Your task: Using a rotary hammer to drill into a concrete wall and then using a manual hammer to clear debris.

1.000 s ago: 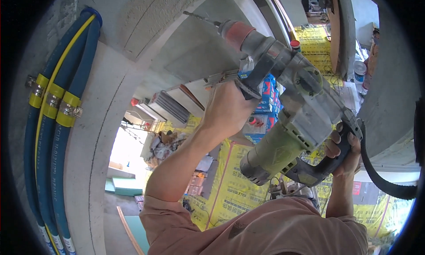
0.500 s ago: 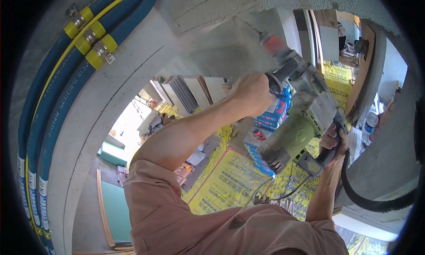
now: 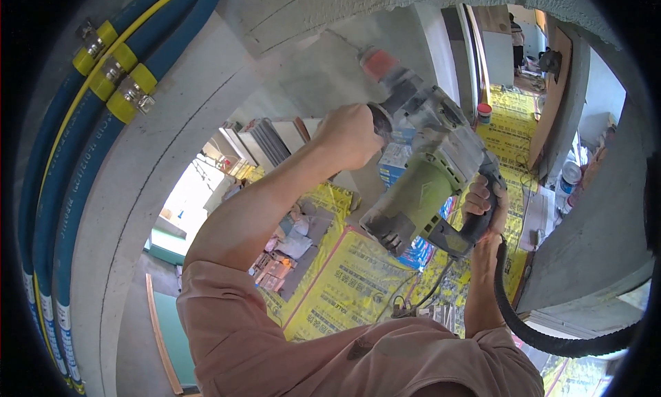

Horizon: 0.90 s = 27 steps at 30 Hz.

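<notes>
I hold a rotary hammer drill [image 3: 434,163] with a green and grey, dust-coated body and a red collar near its chuck. Closed around its front side handle is my left hand [image 3: 350,137]. My right hand [image 3: 487,203] grips the dark rear handle, fingers wrapped round it. The thin drill bit [image 3: 344,42] points up and to the left toward the grey concrete overhead [image 3: 296,15]. Haze blurs the bit's tip, so whether it is in the concrete I cannot tell. A black ribbed hose [image 3: 530,331] hangs right of my right forearm.
Blue pipes [image 3: 72,180] with yellow-wrapped metal clamps run along the concrete at left. Below are yellow printed floor sheeting [image 3: 344,280], blue boxes [image 3: 396,164] and leaning grey panels [image 3: 265,143]. A red bucket [image 3: 484,112] stands toward the doorway; another person [image 3: 517,44] is far off there.
The drill and both my hands have shifted left in the picture, and the surroundings have shifted somewhat too. Both hands keep their grip. The red bucket has come into sight.
</notes>
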Each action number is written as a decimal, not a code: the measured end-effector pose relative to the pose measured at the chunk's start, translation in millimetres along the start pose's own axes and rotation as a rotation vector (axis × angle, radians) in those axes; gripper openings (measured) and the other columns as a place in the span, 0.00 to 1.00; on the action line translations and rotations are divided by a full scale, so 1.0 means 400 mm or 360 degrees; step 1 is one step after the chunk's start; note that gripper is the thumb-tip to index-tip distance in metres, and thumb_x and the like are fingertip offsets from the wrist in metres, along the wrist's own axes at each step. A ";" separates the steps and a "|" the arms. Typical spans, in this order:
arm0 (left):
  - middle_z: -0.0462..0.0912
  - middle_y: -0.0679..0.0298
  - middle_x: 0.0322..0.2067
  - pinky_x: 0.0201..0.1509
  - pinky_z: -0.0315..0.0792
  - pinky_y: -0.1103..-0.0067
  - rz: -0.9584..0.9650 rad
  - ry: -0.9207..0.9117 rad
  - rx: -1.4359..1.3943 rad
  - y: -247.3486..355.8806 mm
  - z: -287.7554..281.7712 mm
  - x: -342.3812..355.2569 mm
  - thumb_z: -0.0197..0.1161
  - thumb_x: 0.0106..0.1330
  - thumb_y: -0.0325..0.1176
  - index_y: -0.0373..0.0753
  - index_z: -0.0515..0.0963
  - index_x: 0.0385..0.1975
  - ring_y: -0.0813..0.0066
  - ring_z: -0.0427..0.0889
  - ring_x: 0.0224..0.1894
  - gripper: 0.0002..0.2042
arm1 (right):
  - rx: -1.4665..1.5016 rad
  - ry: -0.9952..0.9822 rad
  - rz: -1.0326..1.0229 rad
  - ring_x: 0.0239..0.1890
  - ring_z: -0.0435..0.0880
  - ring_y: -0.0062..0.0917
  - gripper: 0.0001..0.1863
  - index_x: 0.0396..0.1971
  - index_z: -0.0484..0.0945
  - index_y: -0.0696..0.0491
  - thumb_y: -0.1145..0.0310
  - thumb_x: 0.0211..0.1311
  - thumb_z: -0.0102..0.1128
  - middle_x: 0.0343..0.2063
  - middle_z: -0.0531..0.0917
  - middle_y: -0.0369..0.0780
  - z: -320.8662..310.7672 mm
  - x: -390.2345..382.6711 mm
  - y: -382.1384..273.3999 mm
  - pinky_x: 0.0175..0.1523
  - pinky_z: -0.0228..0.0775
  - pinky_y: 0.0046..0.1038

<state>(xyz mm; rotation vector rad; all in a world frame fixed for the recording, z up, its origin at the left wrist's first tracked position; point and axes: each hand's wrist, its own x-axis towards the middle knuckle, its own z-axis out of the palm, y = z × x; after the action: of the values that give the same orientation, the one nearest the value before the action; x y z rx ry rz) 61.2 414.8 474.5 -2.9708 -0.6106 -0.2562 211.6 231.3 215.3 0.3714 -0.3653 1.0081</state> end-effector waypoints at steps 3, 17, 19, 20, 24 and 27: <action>0.83 0.38 0.33 0.48 0.77 0.61 -0.0023 -0.0053 0.0043 0.000 -0.005 0.010 0.66 0.55 0.37 0.27 0.82 0.27 0.42 0.83 0.42 0.14 | 0.0010 0.0033 -0.0008 0.23 0.71 0.17 0.16 0.45 0.71 0.61 0.66 0.64 0.57 0.27 0.73 0.35 -0.008 0.009 0.008 0.28 0.68 0.22; 0.82 0.42 0.28 0.43 0.74 0.63 -0.0124 -0.0098 0.0165 -0.114 -0.014 0.063 0.67 0.57 0.41 0.30 0.80 0.31 0.42 0.81 0.39 0.17 | 0.0167 0.0162 0.0045 0.23 0.73 0.17 0.14 0.43 0.73 0.61 0.66 0.63 0.59 0.28 0.75 0.35 -0.034 0.108 0.074 0.29 0.69 0.22; 0.81 0.42 0.27 0.43 0.74 0.62 -0.0125 -0.0115 0.0180 -0.105 -0.018 0.068 0.67 0.57 0.41 0.30 0.80 0.31 0.43 0.81 0.37 0.17 | 0.0165 0.0155 0.0062 0.22 0.73 0.17 0.14 0.43 0.73 0.60 0.67 0.63 0.58 0.28 0.75 0.35 -0.037 0.123 0.074 0.28 0.69 0.22; 0.81 0.42 0.27 0.42 0.73 0.62 -0.0150 -0.0120 0.0187 -0.102 -0.019 0.071 0.67 0.57 0.41 0.30 0.80 0.31 0.43 0.81 0.36 0.17 | 0.0175 0.0153 0.0034 0.22 0.73 0.17 0.14 0.43 0.73 0.60 0.67 0.63 0.58 0.28 0.75 0.35 -0.043 0.133 0.073 0.28 0.69 0.22; 0.79 0.43 0.23 0.39 0.72 0.62 -0.0053 -0.0132 0.0167 -0.126 -0.014 0.093 0.67 0.57 0.40 0.30 0.79 0.30 0.44 0.80 0.31 0.16 | 0.0213 0.0170 0.0074 0.21 0.71 0.17 0.13 0.41 0.72 0.59 0.67 0.61 0.57 0.27 0.74 0.35 -0.040 0.158 0.066 0.27 0.68 0.21; 0.83 0.41 0.35 0.47 0.74 0.61 -0.0236 -0.0279 0.0200 -0.136 -0.034 0.097 0.68 0.56 0.41 0.32 0.82 0.35 0.41 0.81 0.43 0.17 | 0.0230 0.0246 0.0055 0.21 0.70 0.17 0.12 0.39 0.71 0.57 0.66 0.60 0.57 0.27 0.74 0.36 -0.041 0.175 0.107 0.26 0.67 0.21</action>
<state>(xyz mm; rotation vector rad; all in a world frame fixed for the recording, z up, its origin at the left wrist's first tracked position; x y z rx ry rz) 72.5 477.7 498.5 -2.8493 -0.8353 0.0323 210.3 311.6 238.8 0.4152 -0.1605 1.0931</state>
